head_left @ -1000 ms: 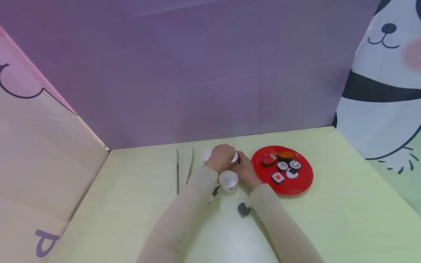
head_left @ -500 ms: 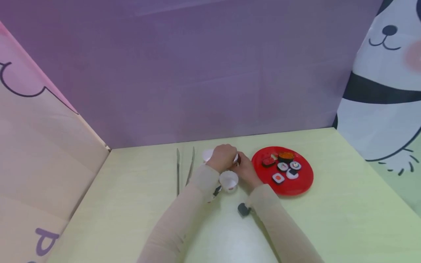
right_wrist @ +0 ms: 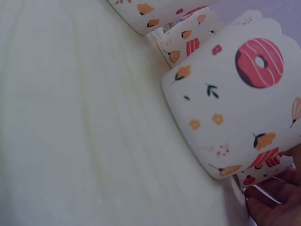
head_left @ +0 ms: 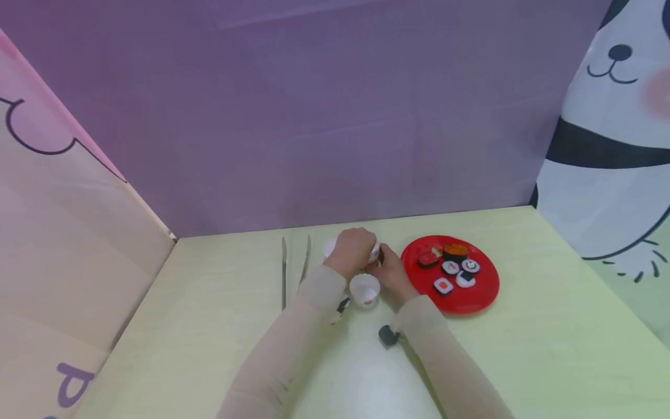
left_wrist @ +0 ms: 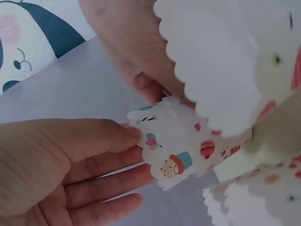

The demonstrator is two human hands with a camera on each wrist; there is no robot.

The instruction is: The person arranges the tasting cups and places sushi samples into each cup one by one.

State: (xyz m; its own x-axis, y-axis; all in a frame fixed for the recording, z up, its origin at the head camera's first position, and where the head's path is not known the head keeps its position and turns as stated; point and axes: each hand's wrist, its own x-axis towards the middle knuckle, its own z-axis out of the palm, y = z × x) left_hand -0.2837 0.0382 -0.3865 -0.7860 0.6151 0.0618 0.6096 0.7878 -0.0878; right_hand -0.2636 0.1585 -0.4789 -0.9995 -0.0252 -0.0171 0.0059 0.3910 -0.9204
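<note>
Three white paper baking cups with scalloped rims and printed sweets stand close together in the head view. My left hand [head_left: 353,251] reaches over from above; in the left wrist view its thumb and fingers [left_wrist: 113,181] pinch the rim of the back cup [left_wrist: 181,150]. My right hand [head_left: 391,272] holds the same cup from the right, its fingers [right_wrist: 273,200] curled at the cup's lower side. The front cup [head_left: 364,291], printed with a donut [right_wrist: 259,62], stands between my forearms and hides much of the held one. Another cup [head_left: 329,248] is partly behind my left hand.
A red plate [head_left: 484,299] with several toy sushi pieces [head_left: 456,251] lies to the right. One dark piece [head_left: 388,336] sits by my right sleeve, a black-and-white one [head_left: 342,304] beside my left forearm. Long metal tongs [head_left: 284,273] are partly hidden under the left arm.
Both hands stay at the back cup with only slight finger shifts; a little more of its white side shows between them. The plate, the other cups and the tongs have not moved.
</note>
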